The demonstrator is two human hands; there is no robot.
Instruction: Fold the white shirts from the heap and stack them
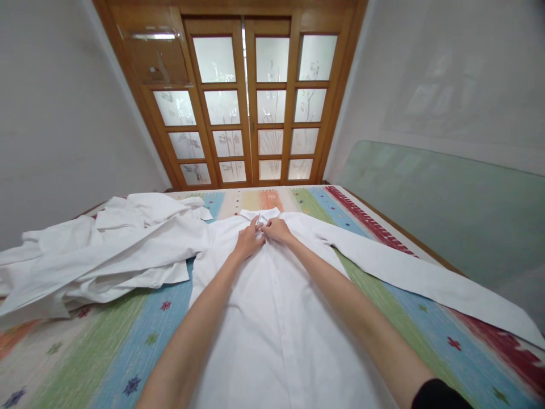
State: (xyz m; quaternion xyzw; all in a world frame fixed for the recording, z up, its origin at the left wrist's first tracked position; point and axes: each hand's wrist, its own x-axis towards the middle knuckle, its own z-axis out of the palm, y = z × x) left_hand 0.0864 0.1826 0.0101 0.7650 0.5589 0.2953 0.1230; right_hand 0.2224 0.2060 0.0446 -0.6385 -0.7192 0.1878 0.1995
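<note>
A white long-sleeved shirt lies spread face up, its collar pointing away from me. Just below the collar, my left hand pinches the front edge of the shirt. Close beside it my right hand has its fingers closed on the same front opening. Whatever button or hole lies between the fingertips is too small to make out. One sleeve stretches out to the right. Down the middle runs the front placket, partly between my forearms.
More crumpled white garments lie to the left, overlapping the shirt's left sleeve area. Underneath is a striped, patterned cover. Wooden doors with glass panes stand at the far end. A pale green board lines the right wall.
</note>
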